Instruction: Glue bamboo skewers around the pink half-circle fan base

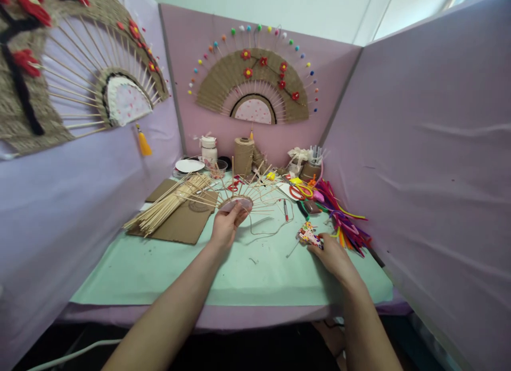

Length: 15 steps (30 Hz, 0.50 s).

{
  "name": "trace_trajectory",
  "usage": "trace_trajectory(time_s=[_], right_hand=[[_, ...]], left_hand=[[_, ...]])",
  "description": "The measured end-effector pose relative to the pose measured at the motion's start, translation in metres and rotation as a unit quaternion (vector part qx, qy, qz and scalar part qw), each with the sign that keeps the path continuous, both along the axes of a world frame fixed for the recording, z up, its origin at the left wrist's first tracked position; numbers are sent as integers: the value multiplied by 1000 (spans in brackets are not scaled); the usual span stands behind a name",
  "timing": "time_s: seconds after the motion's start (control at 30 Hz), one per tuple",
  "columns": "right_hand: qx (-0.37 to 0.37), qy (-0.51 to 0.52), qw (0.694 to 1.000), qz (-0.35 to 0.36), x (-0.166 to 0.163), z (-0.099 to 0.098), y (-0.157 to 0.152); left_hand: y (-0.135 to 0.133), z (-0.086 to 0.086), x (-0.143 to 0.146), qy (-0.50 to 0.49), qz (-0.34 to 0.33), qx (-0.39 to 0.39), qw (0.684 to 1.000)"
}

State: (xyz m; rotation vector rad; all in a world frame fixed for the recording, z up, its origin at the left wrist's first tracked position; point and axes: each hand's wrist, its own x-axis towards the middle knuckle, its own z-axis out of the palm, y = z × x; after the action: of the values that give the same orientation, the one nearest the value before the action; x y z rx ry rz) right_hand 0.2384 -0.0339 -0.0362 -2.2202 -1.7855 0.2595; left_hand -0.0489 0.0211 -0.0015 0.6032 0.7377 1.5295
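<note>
My left hand is closed on the base of a fan frame, a small pink-and-white half round with thin bamboo sticks fanning out from it. A strand of twine trails from the frame onto the table. On the right, my right hand has its fingers closed at the edge of a small multicoloured spotted thing, whose kind I cannot make out. A thin grey strand lies beside it. A red-and-white pen lies between the two hands.
Bundled bamboo sticks rest on cardboard at left. Behind stand a twine spool and a white jar. Scissors and coloured pipe cleaners lie right. A finished fan hangs on the back panel, another at left.
</note>
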Motion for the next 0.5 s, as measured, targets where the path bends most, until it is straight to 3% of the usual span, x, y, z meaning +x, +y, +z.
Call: trace_trajectory(time_s=[0.1,0.2,0.27,0.4,0.43,0.5], right_hand=[[86,76,993,-4,-2,5,-2],[153,237,958,42,-16,17,-10],[154,386,905,87,-36,26,-17],[89,661,734,127,-90,38,-27],[71,689,708,134,-103,39,-29],[56,705,690,152,-125,38,-30]], left_hand=[[-1,1,0,4,-5,2,1000],[-3,1,0,18,-11,7,1000],[-5,1,1,32,-11,11,999],[-6,-1,4,64,-6,20,998],[-5,-2,4,70,-4,22,997],[-5,-4,6,75,-1,34,997]])
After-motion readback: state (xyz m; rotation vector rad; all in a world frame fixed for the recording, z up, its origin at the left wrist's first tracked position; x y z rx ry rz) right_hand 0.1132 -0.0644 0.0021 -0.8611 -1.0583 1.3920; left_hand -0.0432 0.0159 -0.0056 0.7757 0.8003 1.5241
